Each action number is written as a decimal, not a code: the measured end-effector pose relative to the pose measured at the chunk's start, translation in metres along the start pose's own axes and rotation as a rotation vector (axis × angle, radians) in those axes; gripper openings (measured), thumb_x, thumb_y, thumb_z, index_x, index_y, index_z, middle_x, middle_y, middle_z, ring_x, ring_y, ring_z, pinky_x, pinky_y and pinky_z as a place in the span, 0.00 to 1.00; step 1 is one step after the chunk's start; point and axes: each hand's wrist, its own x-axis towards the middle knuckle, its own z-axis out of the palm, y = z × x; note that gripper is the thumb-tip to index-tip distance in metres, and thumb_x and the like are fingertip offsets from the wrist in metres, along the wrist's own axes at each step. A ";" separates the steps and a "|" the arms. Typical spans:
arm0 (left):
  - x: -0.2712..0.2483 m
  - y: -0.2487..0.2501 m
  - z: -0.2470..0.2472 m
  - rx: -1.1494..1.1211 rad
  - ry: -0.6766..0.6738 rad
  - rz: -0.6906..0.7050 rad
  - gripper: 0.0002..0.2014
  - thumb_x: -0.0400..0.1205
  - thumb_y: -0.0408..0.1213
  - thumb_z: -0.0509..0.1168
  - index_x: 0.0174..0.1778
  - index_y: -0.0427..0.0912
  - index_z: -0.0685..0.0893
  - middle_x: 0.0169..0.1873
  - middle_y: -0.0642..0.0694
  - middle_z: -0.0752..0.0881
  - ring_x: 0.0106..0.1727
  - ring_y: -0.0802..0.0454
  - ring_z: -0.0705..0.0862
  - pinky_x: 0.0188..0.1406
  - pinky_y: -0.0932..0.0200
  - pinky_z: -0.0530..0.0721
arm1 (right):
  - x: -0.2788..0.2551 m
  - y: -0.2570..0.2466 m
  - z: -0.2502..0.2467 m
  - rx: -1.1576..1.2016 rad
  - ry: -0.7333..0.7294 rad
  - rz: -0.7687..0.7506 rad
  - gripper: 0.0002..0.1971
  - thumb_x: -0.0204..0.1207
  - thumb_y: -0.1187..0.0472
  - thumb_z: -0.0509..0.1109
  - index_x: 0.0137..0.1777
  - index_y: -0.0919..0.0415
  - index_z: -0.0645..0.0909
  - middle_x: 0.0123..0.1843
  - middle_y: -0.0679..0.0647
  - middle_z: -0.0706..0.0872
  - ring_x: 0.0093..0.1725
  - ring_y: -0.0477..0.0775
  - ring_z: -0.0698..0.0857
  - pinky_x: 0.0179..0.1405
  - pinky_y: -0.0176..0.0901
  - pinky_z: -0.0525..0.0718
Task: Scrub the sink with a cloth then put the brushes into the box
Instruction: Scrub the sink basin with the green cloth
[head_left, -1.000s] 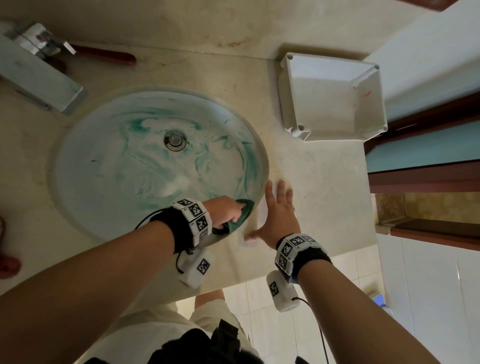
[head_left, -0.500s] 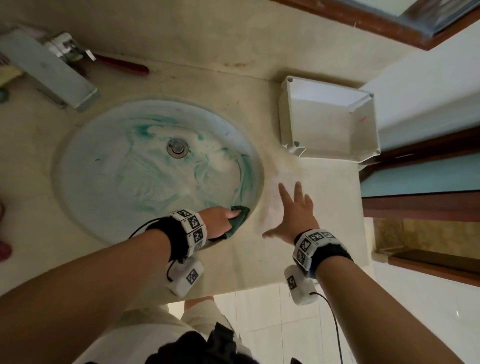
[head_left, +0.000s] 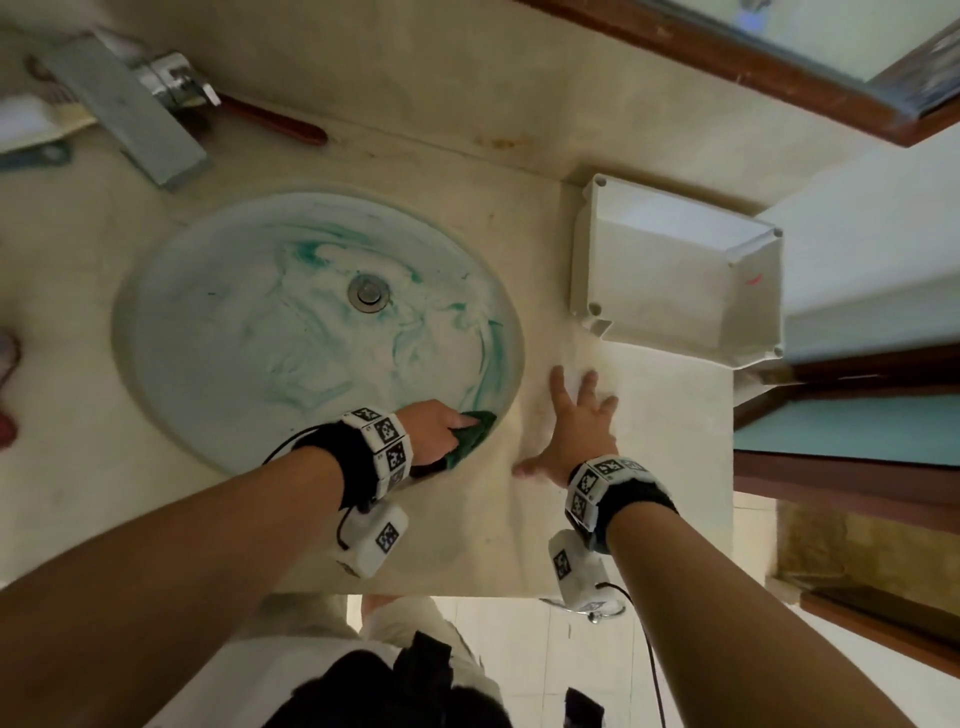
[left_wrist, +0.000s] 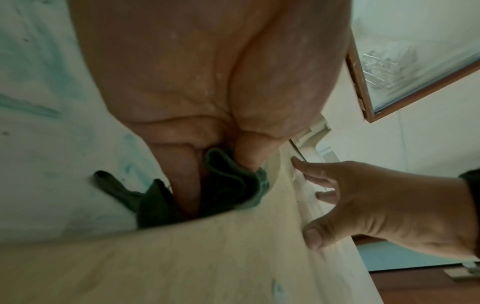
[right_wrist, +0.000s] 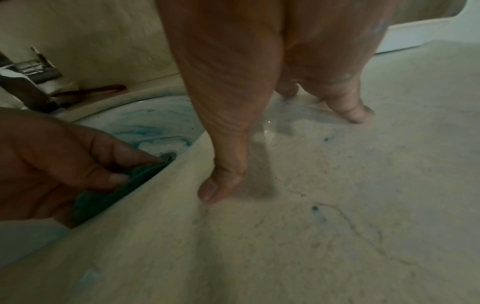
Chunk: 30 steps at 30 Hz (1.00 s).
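Green streaks of cleaner swirled across the round sink (head_left: 218, 332), thickest along its right wall and around the drain (head_left: 368, 293). The person's left hand (head_left: 434, 431) had its fingers curled round a bunched dark green cloth (head_left: 475, 428), pressing it against the near-right rim of the basin. The right hand (head_left: 576, 426) lay spread, fingers straight, on the beige counter (head_left: 649, 467) just right of the sink, holding nothing. The white box (head_left: 670, 280) sat open at the far right of the counter, apart from that hand. One red-handled brush (head_left: 275, 122) lay far behind the sink beside the tap (head_left: 124, 111); other brushes could not be made out.

The risks looked modest but real. The counter appeared wet under the bracing palm, so leaning weight on it could let the hand slide toward the box. The cloth was wadded with loose tails, and a stroke along the rim might drag cleaner onto the stone, where small blue specks already showed. Much of the left half still carried residue, so moving to the brushes now would leave the scrubbing unfinished.
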 end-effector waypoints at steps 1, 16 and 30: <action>0.003 0.003 0.000 -0.022 0.003 0.008 0.24 0.84 0.31 0.58 0.76 0.53 0.74 0.73 0.44 0.77 0.67 0.45 0.79 0.63 0.69 0.71 | 0.000 -0.001 0.000 -0.006 -0.002 0.001 0.73 0.55 0.46 0.88 0.82 0.38 0.28 0.84 0.53 0.25 0.83 0.73 0.32 0.76 0.77 0.61; 0.013 0.024 -0.019 -0.094 -0.137 0.038 0.24 0.87 0.32 0.58 0.81 0.47 0.68 0.76 0.37 0.71 0.73 0.39 0.75 0.64 0.55 0.77 | 0.003 -0.002 -0.003 0.066 -0.002 0.022 0.73 0.54 0.49 0.89 0.82 0.35 0.29 0.84 0.51 0.23 0.82 0.71 0.29 0.76 0.80 0.59; 0.019 0.039 -0.013 -0.587 -0.110 -0.151 0.35 0.82 0.62 0.57 0.75 0.38 0.72 0.72 0.37 0.76 0.72 0.39 0.75 0.74 0.43 0.73 | 0.000 -0.001 0.000 0.101 -0.013 0.038 0.73 0.54 0.48 0.88 0.82 0.33 0.29 0.83 0.49 0.23 0.81 0.69 0.27 0.75 0.82 0.57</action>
